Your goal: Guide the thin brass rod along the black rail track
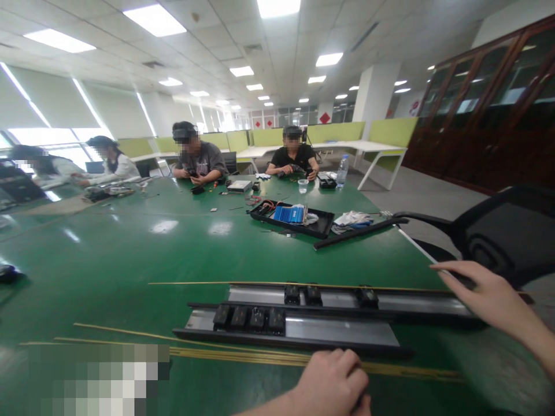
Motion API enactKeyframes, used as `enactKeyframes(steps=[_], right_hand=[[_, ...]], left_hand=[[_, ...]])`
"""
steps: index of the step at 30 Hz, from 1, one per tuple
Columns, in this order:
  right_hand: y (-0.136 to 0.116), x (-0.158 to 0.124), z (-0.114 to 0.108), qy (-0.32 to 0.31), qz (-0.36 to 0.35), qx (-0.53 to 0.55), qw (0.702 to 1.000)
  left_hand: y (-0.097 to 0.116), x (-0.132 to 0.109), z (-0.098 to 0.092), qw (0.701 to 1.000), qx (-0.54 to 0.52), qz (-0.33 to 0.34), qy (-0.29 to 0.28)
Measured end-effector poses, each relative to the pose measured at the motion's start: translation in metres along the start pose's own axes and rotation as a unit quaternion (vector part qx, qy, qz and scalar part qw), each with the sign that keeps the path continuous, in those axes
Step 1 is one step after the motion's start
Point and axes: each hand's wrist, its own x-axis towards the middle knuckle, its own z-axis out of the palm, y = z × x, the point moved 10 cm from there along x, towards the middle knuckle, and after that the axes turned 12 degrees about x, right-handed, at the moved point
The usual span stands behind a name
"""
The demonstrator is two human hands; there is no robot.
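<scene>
Two dark-edged metal channels lie side by side on the green table. The nearer channel (342, 330) holds several black blocks (258, 319) toward its left end; the farther channel (338, 299) holds three black blocks, one near its middle (367, 297). My left hand (333, 378) is curled over the thin brass rods (243, 355) at the near side; what its fingers hold, if anything, is hidden. My right hand (481, 289) is at the right end of the farther channel, thumb and fingers apart. A single brass rod (186, 283) runs along that channel's far edge.
A black tray (323, 222) with a blue finned part (291, 214) sits beyond the channels, beside white gloves (353, 221) and a black strip (359, 232). A black chair (507, 231) stands at the right. Several people sit around the table (130, 248).
</scene>
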Motion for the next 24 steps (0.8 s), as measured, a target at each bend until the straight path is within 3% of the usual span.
enactKeyframes(steps=[5,10,24], right_hand=[[-0.05,-0.005,0.049,-0.095,-0.04,0.045,0.994],[-0.092,-0.017,0.079,-0.151,-0.11,0.04,0.982],[-0.133,-0.031,0.093,-0.148,-0.184,0.021,0.971]], left_hand=[[-0.001,0.002,0.008,1.0,0.023,0.008,0.006],[0.001,0.003,0.013,0.999,0.038,0.026,0.012],[0.009,0.0,-0.012,0.999,0.032,0.014,0.008]])
